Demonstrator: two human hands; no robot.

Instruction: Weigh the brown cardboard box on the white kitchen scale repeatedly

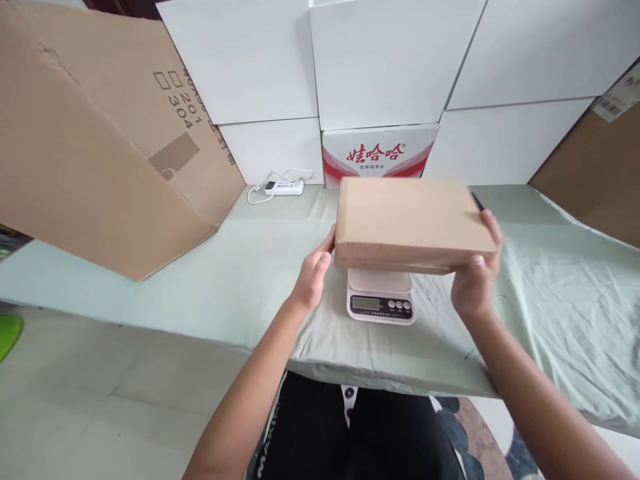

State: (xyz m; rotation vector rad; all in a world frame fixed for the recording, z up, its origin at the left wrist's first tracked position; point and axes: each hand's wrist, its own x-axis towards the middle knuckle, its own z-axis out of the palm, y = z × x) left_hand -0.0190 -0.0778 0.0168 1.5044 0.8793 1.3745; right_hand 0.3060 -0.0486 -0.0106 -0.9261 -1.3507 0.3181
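A flat brown cardboard box [407,213] is held between both my hands, over a white digital kitchen scale [381,310]. My left hand [314,272] presses against the box's left side, fingers partly hidden behind it. Gripping the right front corner is my right hand [477,277], its thumb at the front and its fingers along the right side. The box covers most of the scale's platform, while the display and buttons show in front. Whether the box touches the platform I cannot tell. A dark edge of something shows at the box's far right corner.
A pale green cloth [225,280] covers the table. At the back stand white boxes [385,60] and a red-and-white printed carton [377,155]. Near them lies a white power strip [285,187] with its cord. Large cardboard sheets stand at left [110,147] and right [595,167].
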